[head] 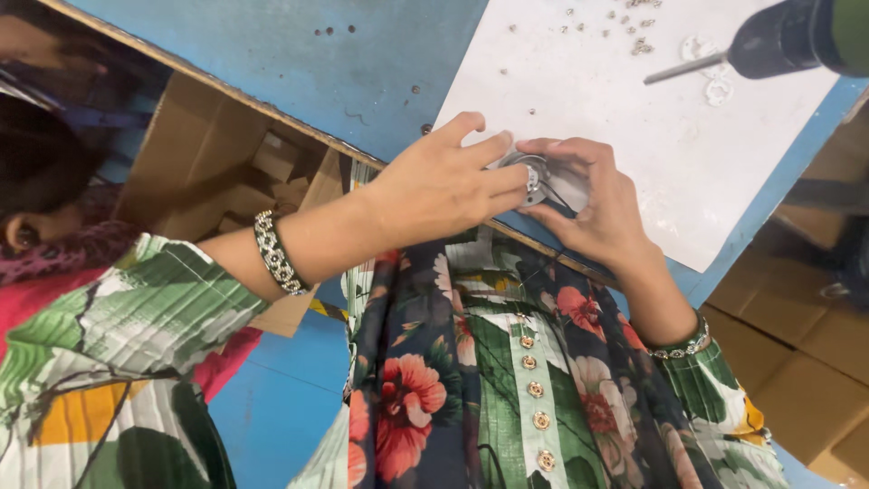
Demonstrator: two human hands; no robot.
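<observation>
Both my hands meet at the near edge of a blue table, over a white sheet. My left hand grips a small round metal part with thin dark wires, fingers curled over its left side. My right hand cups the same part from the right and below. A powered screwdriver with a long bit hangs at the upper right, apart from both hands.
Several small screws lie scattered on the white sheet near its far end. An open cardboard box with small blocks stands left of the table. Another person's head is at the far left. More cardboard boxes sit at the right.
</observation>
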